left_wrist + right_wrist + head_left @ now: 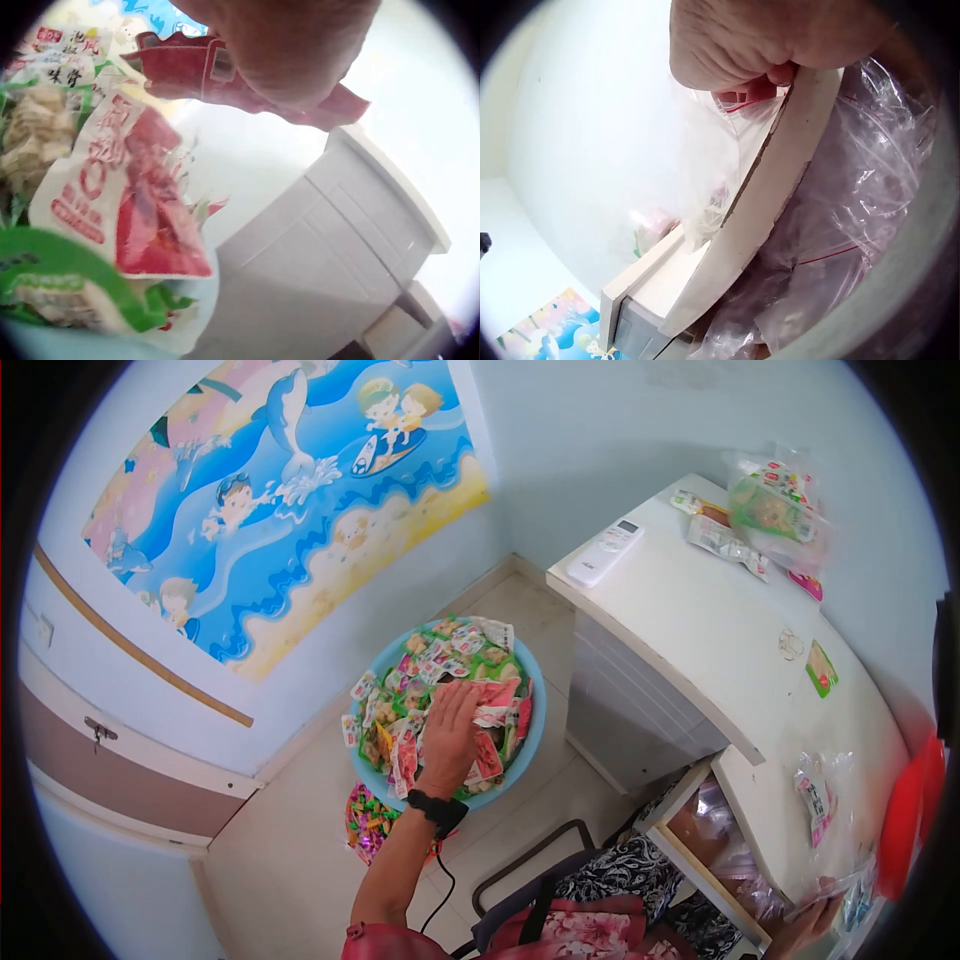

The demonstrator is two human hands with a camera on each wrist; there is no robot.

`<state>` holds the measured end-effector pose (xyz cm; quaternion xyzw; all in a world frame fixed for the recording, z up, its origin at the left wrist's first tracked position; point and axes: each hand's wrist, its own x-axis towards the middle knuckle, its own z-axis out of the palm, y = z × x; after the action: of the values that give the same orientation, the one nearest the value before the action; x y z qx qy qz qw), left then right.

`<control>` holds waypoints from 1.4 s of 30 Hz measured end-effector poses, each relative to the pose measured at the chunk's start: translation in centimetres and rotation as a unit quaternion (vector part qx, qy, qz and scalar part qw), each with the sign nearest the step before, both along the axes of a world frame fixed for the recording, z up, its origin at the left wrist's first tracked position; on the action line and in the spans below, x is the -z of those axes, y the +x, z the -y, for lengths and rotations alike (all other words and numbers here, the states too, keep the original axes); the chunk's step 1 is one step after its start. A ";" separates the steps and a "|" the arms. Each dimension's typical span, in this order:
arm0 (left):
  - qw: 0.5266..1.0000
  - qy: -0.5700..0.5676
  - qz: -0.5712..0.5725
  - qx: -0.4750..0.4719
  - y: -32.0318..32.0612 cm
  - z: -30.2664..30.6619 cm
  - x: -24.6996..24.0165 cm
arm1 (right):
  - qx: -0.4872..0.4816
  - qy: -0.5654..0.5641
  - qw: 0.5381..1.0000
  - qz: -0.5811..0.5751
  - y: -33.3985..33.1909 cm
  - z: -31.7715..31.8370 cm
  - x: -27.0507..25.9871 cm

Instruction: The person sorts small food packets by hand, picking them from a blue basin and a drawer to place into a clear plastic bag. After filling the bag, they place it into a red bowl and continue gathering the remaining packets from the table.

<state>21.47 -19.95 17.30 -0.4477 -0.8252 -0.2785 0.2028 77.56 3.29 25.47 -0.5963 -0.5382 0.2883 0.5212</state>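
Note:
My left hand (452,735) reaches over a light blue basin (538,725) piled with small snack packets (161,195), some red and white, others green. In the left wrist view it grips a red packet (176,71), which sticks out on both sides of the hand above the pile. My right hand (805,932) is at the desk's near edge by the open drawer. Its curled fingers (754,91) pinch the mouth of a clear zip bag (705,161) with a red seal line. A white and pink packet (818,808) shows through that bag on the desktop.
More clear bags (855,172) fill the open drawer (690,850). On the white desk (690,620) are a remote control (606,552), a bag of packets (778,505) and a green packet (822,668). Brightly wrapped sweets (370,825) stand behind the basin, and a red object (905,830) sits at right.

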 end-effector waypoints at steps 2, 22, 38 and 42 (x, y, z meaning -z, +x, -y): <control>0.989 0.084 0.125 -0.011 1.2 -0.4 -2.2 | 0.028 0.068 0.997 0.018 3.8 -2.0 4.4; 0.666 0.192 0.622 0.365 24.4 -9.6 -15.6 | -0.261 0.000 0.955 -0.143 0.0 3.6 -6.1; 0.753 0.079 0.323 0.568 36.8 -23.6 -15.5 | -0.133 -0.013 0.960 -0.245 4.7 2.7 -7.6; 0.912 0.039 0.062 0.403 32.8 -28.3 -13.2 | -0.054 0.072 0.996 -0.024 8.5 -3.5 -9.4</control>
<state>54.26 8.34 30.50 -0.7161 -0.5739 -0.3954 0.0390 86.08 6.76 34.82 -0.5205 -0.5763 0.2906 0.5590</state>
